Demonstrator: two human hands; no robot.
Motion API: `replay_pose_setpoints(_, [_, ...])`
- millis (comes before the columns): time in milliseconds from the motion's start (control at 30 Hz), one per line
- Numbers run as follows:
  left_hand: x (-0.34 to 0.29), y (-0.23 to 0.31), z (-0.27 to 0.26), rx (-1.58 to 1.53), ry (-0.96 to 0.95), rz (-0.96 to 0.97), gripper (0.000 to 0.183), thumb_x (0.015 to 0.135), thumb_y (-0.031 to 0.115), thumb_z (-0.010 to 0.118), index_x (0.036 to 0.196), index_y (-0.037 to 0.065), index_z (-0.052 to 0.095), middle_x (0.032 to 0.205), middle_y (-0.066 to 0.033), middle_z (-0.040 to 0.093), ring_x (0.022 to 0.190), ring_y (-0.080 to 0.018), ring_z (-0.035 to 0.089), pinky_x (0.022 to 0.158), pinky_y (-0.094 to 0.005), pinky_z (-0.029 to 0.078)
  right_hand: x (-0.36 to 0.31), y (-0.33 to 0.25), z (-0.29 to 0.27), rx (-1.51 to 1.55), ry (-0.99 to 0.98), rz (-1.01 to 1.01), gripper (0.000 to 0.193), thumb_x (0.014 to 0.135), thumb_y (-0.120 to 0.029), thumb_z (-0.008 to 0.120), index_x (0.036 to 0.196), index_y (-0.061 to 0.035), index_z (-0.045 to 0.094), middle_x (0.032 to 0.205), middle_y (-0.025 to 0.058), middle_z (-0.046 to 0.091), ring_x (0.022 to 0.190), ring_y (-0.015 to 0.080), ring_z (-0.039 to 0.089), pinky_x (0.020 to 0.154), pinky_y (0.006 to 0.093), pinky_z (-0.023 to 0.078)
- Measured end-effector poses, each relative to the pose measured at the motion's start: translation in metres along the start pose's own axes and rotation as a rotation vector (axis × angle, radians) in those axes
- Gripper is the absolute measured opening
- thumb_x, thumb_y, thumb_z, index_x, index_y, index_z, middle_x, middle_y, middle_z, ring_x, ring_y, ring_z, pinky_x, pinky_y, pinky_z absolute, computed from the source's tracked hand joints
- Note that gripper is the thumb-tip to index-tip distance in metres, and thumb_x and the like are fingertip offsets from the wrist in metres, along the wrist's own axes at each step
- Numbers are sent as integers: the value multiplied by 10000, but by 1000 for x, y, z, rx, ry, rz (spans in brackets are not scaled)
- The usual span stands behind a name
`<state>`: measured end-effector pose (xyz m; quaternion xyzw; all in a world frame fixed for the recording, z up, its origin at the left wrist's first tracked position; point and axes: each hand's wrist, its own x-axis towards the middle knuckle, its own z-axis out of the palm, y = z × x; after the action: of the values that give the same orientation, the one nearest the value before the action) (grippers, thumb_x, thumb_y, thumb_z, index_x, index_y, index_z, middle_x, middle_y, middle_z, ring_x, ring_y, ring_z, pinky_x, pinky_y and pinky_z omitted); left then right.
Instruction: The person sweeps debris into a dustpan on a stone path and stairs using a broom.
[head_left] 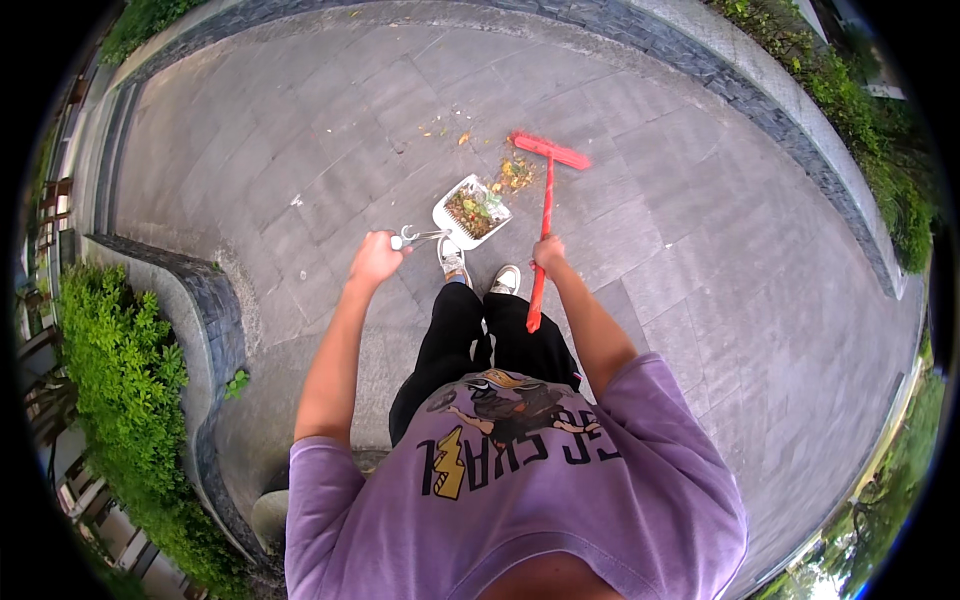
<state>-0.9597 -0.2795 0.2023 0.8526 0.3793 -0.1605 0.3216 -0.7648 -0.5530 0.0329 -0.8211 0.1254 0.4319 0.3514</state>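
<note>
Red broom [546,215] is gripped by the right hand [548,251], fist closed round the handle partway up; handle end points back toward 6 o'clock, past the hand. Broom head sits on the pavement [700,260] at 12 o'clock from the hand, laid crosswise. White dustpan [470,210] is held via its long metal handle [420,237] by the left hand [375,257], fingers wrapped shut on the handle end. Pan is tilted, mouth toward 1 o'clock, loaded with orange and green leaf litter [474,209]. A small litter pile [516,173] is seen between pan mouth and broom head, just beside both; a few scraps are scattered further out at 11 o'clock. Two light sneakers [480,268] are planted just behind the pan, black trousers above them. Grey stone paving all round; a low curved stone kerb with green hedge [120,370] lies at 9 o'clock, well apart.
</note>
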Motion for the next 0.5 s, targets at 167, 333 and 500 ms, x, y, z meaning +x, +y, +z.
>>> replay_pose_setpoints(167, [13,15,0,47,-13,23,275,753,220,732,856,-28,669,838,-249,649,852,-407,629,743,-464,499,0,7,8,-47,-5,-2,292,844,-24,432,1102,84,516,861,229,626,547,274,647,424,376,523])
replay_pose_setpoints(333, [18,5,11,10,-42,-16,295,744,239,738,855,-27,672,865,-266,647,862,-422,629,758,-468,504,-68,5,41,30,-92,49,256,846,-32,442,1066,75,519,768,194,601,529,241,614,401,364,495])
replay_pose_setpoints(500, [27,1,9,24,-14,6,312,743,239,739,858,-42,670,868,-276,646,868,-429,629,766,-470,504,-135,2,61,219,-280,143,140,850,-2,412,900,28,539,586,64,478,404,151,452,335,300,391])
